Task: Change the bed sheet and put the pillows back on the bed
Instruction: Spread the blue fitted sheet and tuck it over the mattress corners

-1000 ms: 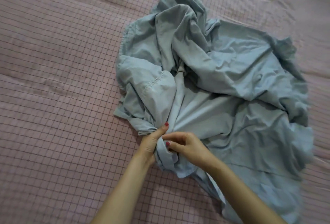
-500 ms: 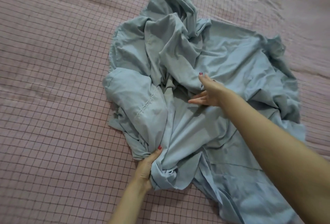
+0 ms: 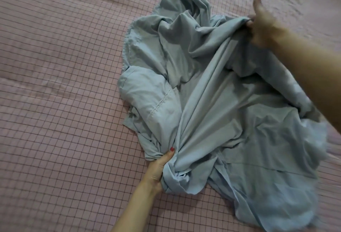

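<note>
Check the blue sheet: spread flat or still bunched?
Bunched. The blue sheet lies crumpled, one band pulled taut between left hand and right hand.

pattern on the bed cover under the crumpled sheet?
Pink quilted cover with a thin dark grid of squares, clearest in the head view, left of the crumpled light blue-grey sheet.

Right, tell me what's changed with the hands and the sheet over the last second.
The right hand let go of the bunch near the left hand, reached across the light blue sheet and took hold of a fold at its far right side, pulling it up and away so the cloth stretches taut between both hands. The left hand kept its grip on the gathered bunch at the near edge. The pink checked bed cover stayed as it was.
</note>
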